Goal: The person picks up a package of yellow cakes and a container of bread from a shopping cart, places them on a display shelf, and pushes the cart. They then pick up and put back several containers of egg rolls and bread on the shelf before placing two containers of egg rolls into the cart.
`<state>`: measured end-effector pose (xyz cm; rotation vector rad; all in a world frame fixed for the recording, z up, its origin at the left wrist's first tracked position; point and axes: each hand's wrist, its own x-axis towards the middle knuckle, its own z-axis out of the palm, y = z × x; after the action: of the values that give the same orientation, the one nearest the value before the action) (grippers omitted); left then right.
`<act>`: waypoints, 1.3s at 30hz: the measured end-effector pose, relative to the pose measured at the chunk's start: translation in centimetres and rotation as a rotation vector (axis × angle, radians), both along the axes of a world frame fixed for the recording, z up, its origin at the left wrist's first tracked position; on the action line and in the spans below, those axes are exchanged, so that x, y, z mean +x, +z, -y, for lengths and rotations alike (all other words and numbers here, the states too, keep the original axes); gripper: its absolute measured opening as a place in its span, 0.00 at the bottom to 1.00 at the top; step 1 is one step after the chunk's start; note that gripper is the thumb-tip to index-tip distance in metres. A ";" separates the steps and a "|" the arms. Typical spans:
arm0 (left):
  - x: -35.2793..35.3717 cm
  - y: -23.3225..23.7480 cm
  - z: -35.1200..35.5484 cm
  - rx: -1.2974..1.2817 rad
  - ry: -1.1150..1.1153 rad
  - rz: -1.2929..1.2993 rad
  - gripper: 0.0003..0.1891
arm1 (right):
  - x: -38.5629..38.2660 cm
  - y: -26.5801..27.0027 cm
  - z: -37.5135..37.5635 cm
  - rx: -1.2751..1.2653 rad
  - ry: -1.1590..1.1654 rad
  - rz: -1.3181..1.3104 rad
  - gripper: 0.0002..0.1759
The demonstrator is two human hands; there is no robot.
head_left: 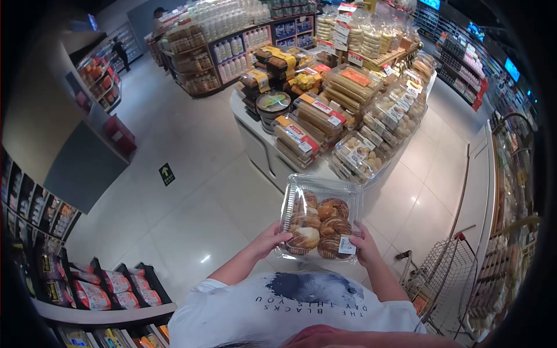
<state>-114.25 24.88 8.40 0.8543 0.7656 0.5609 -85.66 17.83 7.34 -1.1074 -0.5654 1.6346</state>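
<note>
Held in front of my chest is a clear plastic clamshell box of pastries (319, 223), with several swirled brown buns inside. A white price label (347, 245) sticks to its lower right corner. My left hand (270, 239) grips the left edge, thumb on top. On the opposite edge my right hand (365, 245) is closed, its thumb beside the label. The undersides of both hands' fingers are hidden by the box. Just beyond it stands a display table (261, 153) stacked with packaged baked goods.
A wire shopping cart (444, 272) stands at my right, near shelves of packaged goods (502, 278). Bagged goods fill a low shelf (110, 290) at lower left. A red bin (120, 134) is by the pillar. Farther back, a person in dark clothes (120, 54) is in the aisle.
</note>
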 end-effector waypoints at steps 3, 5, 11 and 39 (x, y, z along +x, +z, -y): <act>3.2 -1.3 -5.5 -0.048 -0.121 0.065 0.34 | 4.7 -0.7 -4.6 0.053 -0.046 -0.035 0.44; 5.9 0.3 -9.1 -0.114 -0.158 0.192 0.35 | 8.0 0.6 -7.5 0.083 -0.087 -0.063 0.45; 12.9 3.4 -16.6 0.130 0.055 0.188 0.38 | 13.9 5.2 -17.8 0.152 -0.191 -0.071 0.34; 27.5 3.9 -60.6 0.094 0.207 0.152 0.18 | 15.6 -3.1 -22.0 -0.311 -0.580 -0.025 0.25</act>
<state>-86.74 85.46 12.34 0.8128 0.6965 0.8419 -70.04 39.78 4.20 -1.3230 0.0434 1.2404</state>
